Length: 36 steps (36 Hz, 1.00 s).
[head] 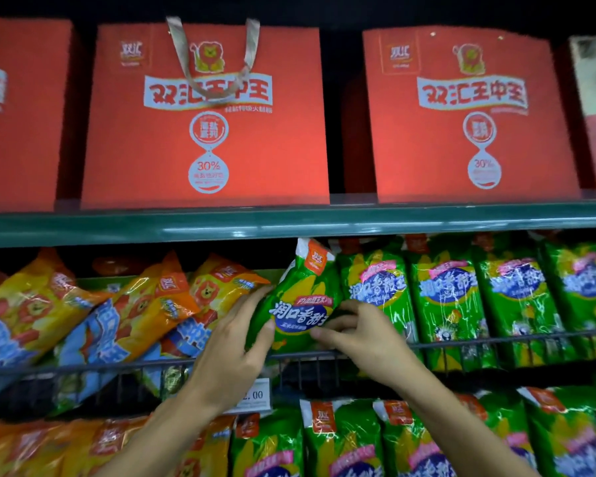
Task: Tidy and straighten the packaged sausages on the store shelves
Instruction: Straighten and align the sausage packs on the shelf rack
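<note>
the left hand point(234, 342) and right hand point(362, 335) clamp their fingers on a tilted green sausage pack point(303, 297), held between them above the wire shelf rail point(496, 340).

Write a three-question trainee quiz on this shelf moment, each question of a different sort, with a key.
1. True or false: both hands grip the tilted green pack on the middle shelf.
2. Multiple choice: what stands on the top shelf? A) red gift bags B) bottles C) tins
3. Fill in: the packs left of the held one, leaning over, are mostly ______ in colour.

Key
1. True: the left hand has its grip on the pack's left edge, the right hand on its right edge.
2. A
3. Orange: the orange packs lie slanted, while the green packs to the right stand upright behind the wire rail.
</note>
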Motion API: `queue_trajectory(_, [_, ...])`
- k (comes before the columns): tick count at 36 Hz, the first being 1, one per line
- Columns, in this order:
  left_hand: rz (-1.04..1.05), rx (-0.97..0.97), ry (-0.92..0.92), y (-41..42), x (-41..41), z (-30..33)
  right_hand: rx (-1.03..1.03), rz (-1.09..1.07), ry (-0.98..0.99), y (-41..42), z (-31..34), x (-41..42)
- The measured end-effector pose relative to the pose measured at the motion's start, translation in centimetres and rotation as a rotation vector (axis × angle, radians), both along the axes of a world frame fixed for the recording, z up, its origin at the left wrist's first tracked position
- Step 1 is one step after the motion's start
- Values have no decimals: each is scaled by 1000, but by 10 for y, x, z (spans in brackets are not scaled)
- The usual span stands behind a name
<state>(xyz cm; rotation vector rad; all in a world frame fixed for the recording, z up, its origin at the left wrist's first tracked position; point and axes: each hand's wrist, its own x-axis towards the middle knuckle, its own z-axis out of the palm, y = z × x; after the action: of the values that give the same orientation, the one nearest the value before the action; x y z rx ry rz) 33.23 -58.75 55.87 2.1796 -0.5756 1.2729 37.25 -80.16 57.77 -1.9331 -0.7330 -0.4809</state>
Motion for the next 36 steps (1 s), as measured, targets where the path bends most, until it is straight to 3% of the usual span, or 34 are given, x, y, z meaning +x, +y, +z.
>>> queue_trajectory(5, [23, 18, -18, 2, -2, -2, 133, 120, -29, -1, -7, 8])
queue_trajectory(15, [-129, -78, -26, -11, -11, 2, 56, 194, -103, -7, -8, 8])
queue_trajectory(18, [-120, -112, -54, -13, -10, 4, 155, 251, -123, -5, -6, 8])
queue_trajectory(22, [-134, -133, -98, -10, -8, 8, 235, 224, -295, 4, -13, 6])
queue_trajectory(29, [-277, -255, -100, -37, 1, 25, 518, 309, -433, 14, 4, 9])
queue_trajectory(36, [-377, -206, 21, -34, 5, 23, 397, 248, -415, -1, -13, 24])
